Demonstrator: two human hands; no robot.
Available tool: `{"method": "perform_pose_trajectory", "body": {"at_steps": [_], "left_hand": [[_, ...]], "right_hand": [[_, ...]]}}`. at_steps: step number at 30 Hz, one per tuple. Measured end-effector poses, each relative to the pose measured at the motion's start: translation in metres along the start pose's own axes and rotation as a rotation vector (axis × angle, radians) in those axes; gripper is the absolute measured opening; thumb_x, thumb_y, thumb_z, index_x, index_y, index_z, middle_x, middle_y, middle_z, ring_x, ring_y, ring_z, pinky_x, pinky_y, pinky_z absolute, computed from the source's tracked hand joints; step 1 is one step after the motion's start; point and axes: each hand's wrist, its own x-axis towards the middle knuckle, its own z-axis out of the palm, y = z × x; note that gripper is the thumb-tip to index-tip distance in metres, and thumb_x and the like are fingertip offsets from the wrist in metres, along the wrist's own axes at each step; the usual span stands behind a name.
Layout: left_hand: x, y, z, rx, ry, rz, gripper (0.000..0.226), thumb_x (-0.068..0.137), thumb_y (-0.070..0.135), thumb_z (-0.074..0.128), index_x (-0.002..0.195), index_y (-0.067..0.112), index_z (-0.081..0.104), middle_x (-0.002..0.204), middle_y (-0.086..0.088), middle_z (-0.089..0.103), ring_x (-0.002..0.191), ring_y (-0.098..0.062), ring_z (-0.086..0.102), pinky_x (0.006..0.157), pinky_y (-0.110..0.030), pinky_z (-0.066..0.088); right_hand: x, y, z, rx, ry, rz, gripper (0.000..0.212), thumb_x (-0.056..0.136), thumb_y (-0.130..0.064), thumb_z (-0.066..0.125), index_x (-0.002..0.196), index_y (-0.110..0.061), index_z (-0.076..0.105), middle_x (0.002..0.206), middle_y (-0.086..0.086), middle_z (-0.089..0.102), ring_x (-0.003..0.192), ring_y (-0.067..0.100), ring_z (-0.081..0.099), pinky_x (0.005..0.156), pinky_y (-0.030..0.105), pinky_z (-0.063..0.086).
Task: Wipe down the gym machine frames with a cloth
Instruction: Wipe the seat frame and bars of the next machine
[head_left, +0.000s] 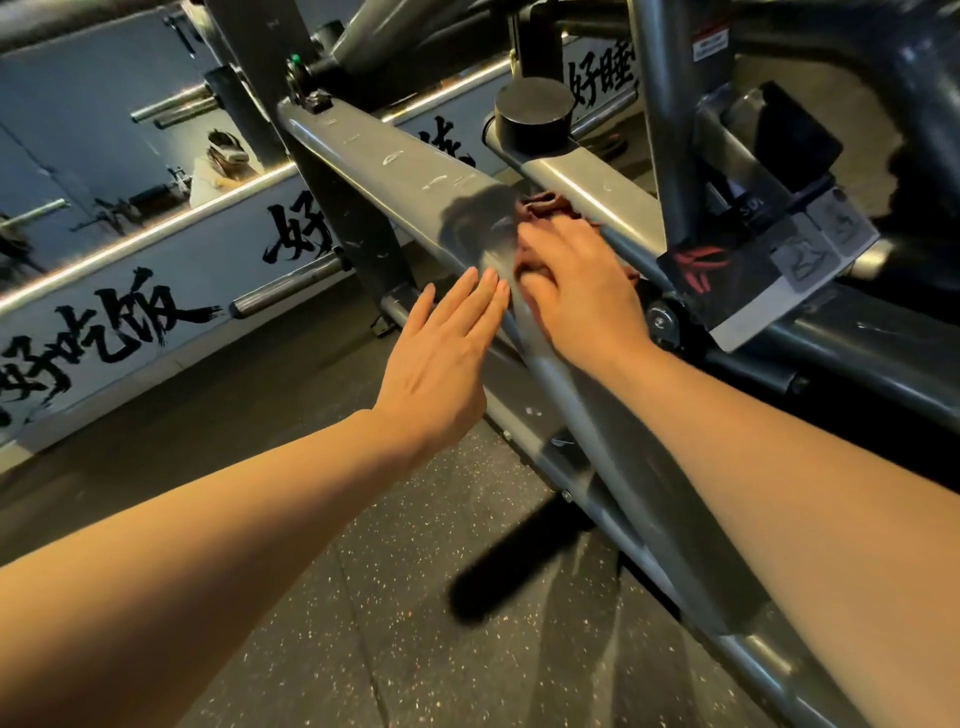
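So I'm looking down at a grey frame beam (395, 161) of the gym machine. Its long axis runs diagonally, from the upper left near the pivot bolt down toward the lower right corner, and it slopes down toward me. A second, thinner grey bar (587, 192) sits just behind it and runs roughly the same direction.

One cloth (540, 205) in view, a reddish-brown one, bunched up on top of the beam about halfway along. The right hand (582, 291) is on top of it, fingers curled over the wad and pressing it against the metal, so most of the cloth is hidden under the palm (only a crumpled edge pokes out past the fingertips).

The left hand (441, 353) holds nothing. Fingers are straight and close together, pointing up and to the right, with the tips at the near edge of the beam, just beside the right hand. I can't tell for sure whether they actually touch the metal.

Two hands, two bare forearms, one cloth, that's the count.

Other stuff: a black round cap (535, 117) stands on the thinner bar behind, a few chrome plate pegs (285, 283) stick out on the left, and a white wall banner (135, 312) with big black brush characters runs along the back. Floor (415, 649) is dark speckled rubber.
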Motion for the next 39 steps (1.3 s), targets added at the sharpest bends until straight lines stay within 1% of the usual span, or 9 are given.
{"method": "perform_pose_trajectory", "body": {"at_steps": [4,6,9,14,20,25,31,37,39], "left_hand": [[0.003,-0.007,-0.006,-0.077,0.074,-0.048,0.079,0.085,0.002,0.049,0.155,0.013,0.014,0.162,-0.004,0.010,0.149,-0.017,0.000,0.119,-0.036,-0.005],[0.009,-0.016,-0.010,-0.102,0.090,-0.075,0.079,0.086,0.002,0.049,0.155,0.014,0.012,0.162,-0.004,0.007,0.149,-0.017,-0.001,0.119,-0.037,-0.003],[0.015,-0.026,-0.010,-0.119,0.086,-0.108,0.081,0.087,0.002,0.048,0.155,0.018,0.009,0.163,-0.001,0.004,0.149,-0.014,-0.003,0.118,-0.038,-0.002],[0.014,-0.031,0.000,-0.172,0.036,-0.152,0.084,0.085,-0.002,0.050,0.155,0.019,0.009,0.163,0.000,0.003,0.148,-0.012,-0.006,0.121,-0.036,-0.002],[0.017,-0.040,0.001,-0.283,0.022,-0.124,0.086,0.081,-0.014,0.043,0.154,0.019,0.012,0.162,0.000,0.006,0.148,-0.012,-0.006,0.122,-0.043,0.013],[0.020,-0.043,-0.004,-0.276,-0.044,-0.128,0.087,0.081,-0.013,0.046,0.154,0.020,0.011,0.162,0.002,0.005,0.148,-0.011,-0.007,0.122,-0.040,0.006],[0.023,-0.046,-0.009,-0.236,-0.102,-0.105,0.088,0.081,-0.011,0.046,0.154,0.023,0.009,0.162,0.004,0.002,0.147,-0.010,-0.010,0.122,-0.041,0.003],[0.021,-0.034,-0.008,-0.221,0.024,-0.108,0.079,0.083,-0.008,0.051,0.153,0.014,0.022,0.161,-0.004,0.018,0.149,-0.020,0.006,0.121,-0.039,0.015],[0.021,-0.029,-0.006,-0.227,0.059,-0.119,0.077,0.083,-0.007,0.051,0.153,0.012,0.024,0.160,-0.006,0.020,0.149,-0.022,0.012,0.120,-0.039,0.020]], "right_hand": [[-0.020,-0.014,0.004,0.032,0.057,0.128,0.050,0.095,-0.012,0.056,0.143,-0.017,0.046,0.152,0.009,0.039,0.144,0.030,0.028,0.115,0.049,0.031],[-0.042,-0.024,0.009,-0.085,0.000,0.024,0.055,0.094,-0.011,0.059,0.146,-0.018,0.043,0.155,0.009,0.035,0.147,0.032,0.021,0.115,0.047,0.029],[-0.016,-0.022,0.003,-0.098,-0.051,-0.087,0.047,0.095,-0.016,0.057,0.141,-0.019,0.048,0.148,0.005,0.042,0.143,0.027,0.028,0.114,0.043,0.033],[0.013,-0.022,0.000,0.020,-0.037,0.080,0.044,0.098,-0.017,0.052,0.142,-0.016,0.047,0.150,0.006,0.041,0.143,0.023,0.029,0.118,0.042,0.026],[0.026,-0.034,0.003,-0.220,-0.177,-0.138,0.044,0.101,-0.023,0.046,0.144,-0.014,0.043,0.151,0.008,0.038,0.143,0.028,0.026,0.117,0.038,0.018],[0.060,-0.026,0.000,-0.137,-0.187,0.028,0.043,0.102,-0.027,0.043,0.143,-0.015,0.045,0.148,0.008,0.040,0.137,0.027,0.035,0.111,0.039,0.028],[0.035,-0.033,0.011,-0.229,-0.160,-0.198,0.040,0.099,-0.023,0.047,0.138,-0.015,0.051,0.141,0.008,0.048,0.134,0.027,0.037,0.114,0.039,0.027],[0.064,-0.018,-0.001,-0.097,-0.203,0.068,0.043,0.102,-0.029,0.042,0.144,-0.021,0.044,0.149,0.006,0.038,0.134,0.028,0.038,0.107,0.038,0.032],[0.043,-0.022,0.000,-0.153,-0.133,-0.021,0.040,0.101,-0.026,0.043,0.140,-0.017,0.049,0.145,0.008,0.043,0.133,0.028,0.038,0.109,0.039,0.029]]}}
